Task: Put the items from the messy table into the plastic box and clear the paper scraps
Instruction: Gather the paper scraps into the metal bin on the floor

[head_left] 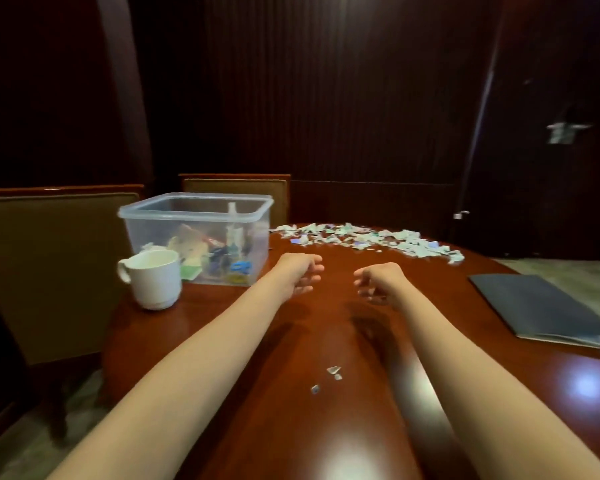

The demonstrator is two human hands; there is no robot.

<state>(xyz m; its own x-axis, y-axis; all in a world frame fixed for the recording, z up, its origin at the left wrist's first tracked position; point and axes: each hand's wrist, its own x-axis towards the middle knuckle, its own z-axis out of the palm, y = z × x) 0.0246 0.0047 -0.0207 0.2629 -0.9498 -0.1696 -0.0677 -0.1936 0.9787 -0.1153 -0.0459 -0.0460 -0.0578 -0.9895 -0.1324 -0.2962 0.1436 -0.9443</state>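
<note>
A clear plastic box point(146, 216) stands at the table's far left with several small items inside. A long heap of paper scraps point(368, 239) lies along the far edge of the table, to the right of the box. A few loose scraps point(333, 372) lie near me between my forearms. My left hand point(300, 275) and my right hand point(378, 280) hover over the table's middle, short of the heap. Both hands hold nothing, with fingers loosely curled and apart.
A white mug point(155, 278) stands just in front of the box's left corner. A dark folder point(541, 306) lies at the right side of the brown wooden table point(291, 427). Two padded chairs point(49, 258) stand behind the table's left side.
</note>
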